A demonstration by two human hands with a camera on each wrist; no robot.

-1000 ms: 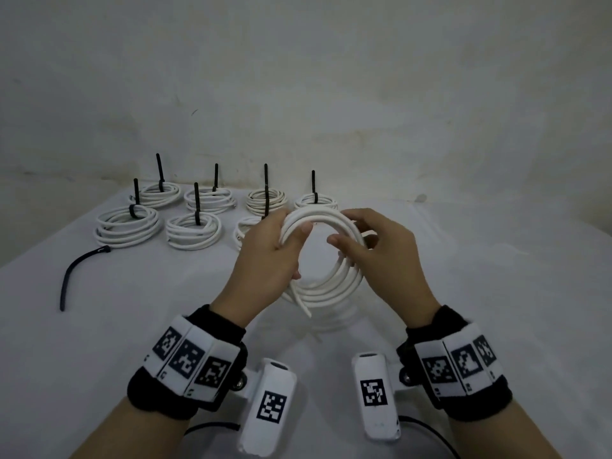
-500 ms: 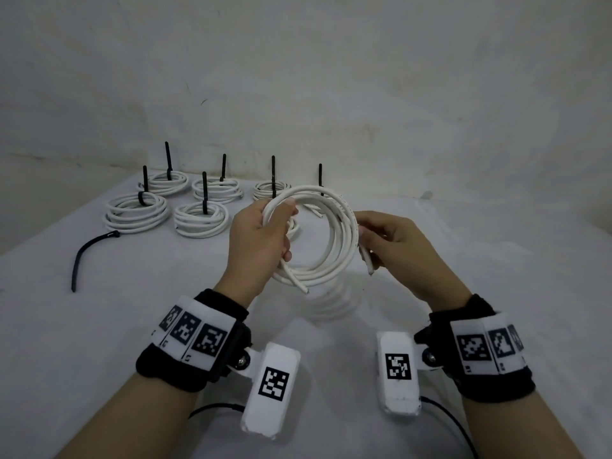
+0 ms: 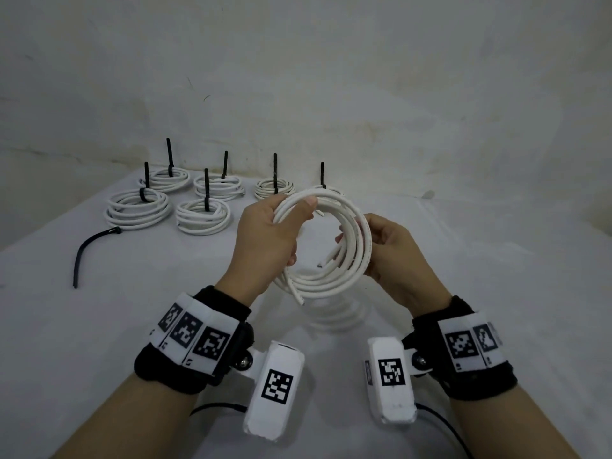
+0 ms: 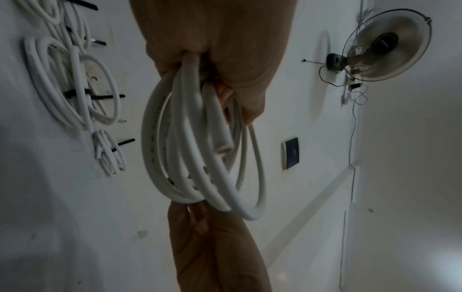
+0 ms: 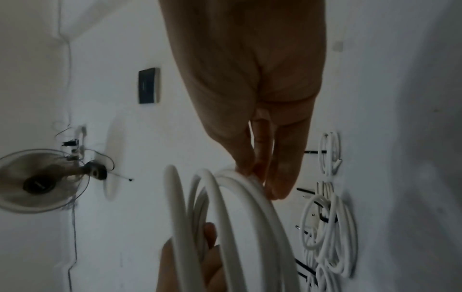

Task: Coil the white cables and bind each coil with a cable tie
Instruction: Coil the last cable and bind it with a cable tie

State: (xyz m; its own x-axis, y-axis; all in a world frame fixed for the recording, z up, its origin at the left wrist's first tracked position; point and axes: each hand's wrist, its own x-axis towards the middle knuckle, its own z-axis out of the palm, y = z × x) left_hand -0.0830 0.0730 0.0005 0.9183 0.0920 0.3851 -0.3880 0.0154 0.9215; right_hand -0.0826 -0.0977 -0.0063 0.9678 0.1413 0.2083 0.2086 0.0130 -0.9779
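Standing at the far left of the worktop (image 3: 496, 293) are six bound coils (image 3: 137, 210), each with a black tie upright; one lies partly hidden behind the held coil. A loose cable tie (image 3: 86, 250) lies near the left edge. Bare worktop extends right and toward the viewer. The unbound white cable coil (image 3: 331, 246) is held above the surface: left hand (image 3: 265, 240) gripping its left side, right hand (image 3: 394, 256) pinching its right side.

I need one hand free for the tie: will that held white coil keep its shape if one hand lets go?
Probably not: the untied coil looks springy, with loops fanned apart and free ends sticking out. It seems light.
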